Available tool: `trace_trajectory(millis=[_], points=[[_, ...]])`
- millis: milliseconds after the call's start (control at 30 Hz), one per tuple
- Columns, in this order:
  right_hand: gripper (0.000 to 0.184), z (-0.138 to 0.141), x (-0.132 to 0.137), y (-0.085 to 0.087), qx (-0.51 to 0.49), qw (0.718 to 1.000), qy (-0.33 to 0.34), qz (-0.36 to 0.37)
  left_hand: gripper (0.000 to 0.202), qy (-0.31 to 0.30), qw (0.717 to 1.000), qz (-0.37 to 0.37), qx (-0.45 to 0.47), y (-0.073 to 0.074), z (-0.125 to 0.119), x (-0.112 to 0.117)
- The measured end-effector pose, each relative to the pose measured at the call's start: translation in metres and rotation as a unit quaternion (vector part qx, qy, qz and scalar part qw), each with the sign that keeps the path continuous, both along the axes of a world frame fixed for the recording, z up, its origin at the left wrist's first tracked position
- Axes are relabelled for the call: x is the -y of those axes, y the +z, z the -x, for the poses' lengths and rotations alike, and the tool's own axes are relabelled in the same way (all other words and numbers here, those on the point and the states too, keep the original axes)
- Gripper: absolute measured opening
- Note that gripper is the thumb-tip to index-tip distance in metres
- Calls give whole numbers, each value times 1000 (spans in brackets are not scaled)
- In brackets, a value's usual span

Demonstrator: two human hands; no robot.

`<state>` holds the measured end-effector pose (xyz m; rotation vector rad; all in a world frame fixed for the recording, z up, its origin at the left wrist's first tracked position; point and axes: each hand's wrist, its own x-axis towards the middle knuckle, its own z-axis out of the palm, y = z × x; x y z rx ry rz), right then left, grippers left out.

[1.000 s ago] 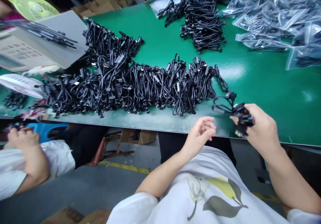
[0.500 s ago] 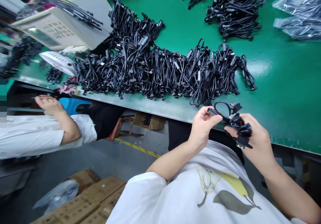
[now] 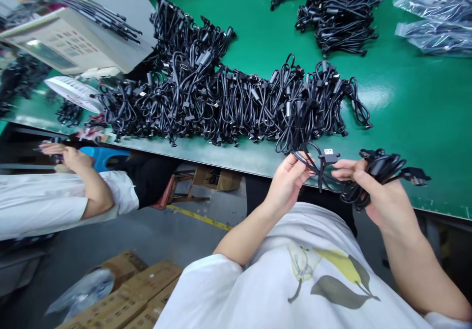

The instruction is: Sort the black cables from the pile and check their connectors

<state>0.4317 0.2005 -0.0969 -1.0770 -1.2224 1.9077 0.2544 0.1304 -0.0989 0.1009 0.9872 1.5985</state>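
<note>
My left hand (image 3: 289, 179) pinches one end of a black cable (image 3: 322, 174) over the table's front edge. A rectangular black plug (image 3: 329, 157) with a pale, slotted face hangs from that cable between my hands. In my right hand (image 3: 387, 198) is a coiled black cable bundle (image 3: 381, 169), gripped between thumb and fingers. Another black connector (image 3: 416, 175) sticks out to the right of the bundle. Just beyond my left hand lies a long heap of bundled black cables (image 3: 236, 105) on the green table (image 3: 413, 107).
Further back are a stack of cable bundles (image 3: 339, 19) and clear plastic bags (image 3: 438, 24). A beige device (image 3: 73, 44) with buttons stands on the left, beside a white round object (image 3: 73, 93). A co-worker (image 3: 88, 186) sits to the left. Cardboard boxes (image 3: 143, 294) are on the floor.
My right hand has moved right, and the coiled bundle has turned and spread in it. The cable between my hands now reaches further, with its plug's pale face showing.
</note>
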Motion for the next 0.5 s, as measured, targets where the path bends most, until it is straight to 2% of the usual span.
trace_trajectory(millis=[100,200,300,367,433,500], points=[[22,-4,-5,6,6,1000,30,1,18,-11,1000,7,16,-4,0,0],[26,-12,-13,14,-48,998,26,32,24,-13,999,6,32,-4,2,-1],[32,-24,-20,23,-109,991,-11,75,35,-32,996,-37,79,1,6,-3],[36,-29,-22,26,-151,983,-5,101,38,-56,987,-70,131,6,9,-4],[34,-28,-19,23,-145,984,9,103,34,-71,979,-73,176,12,12,-6],[29,-22,-12,16,-86,993,25,82,26,-73,975,-50,204,17,14,-7]])
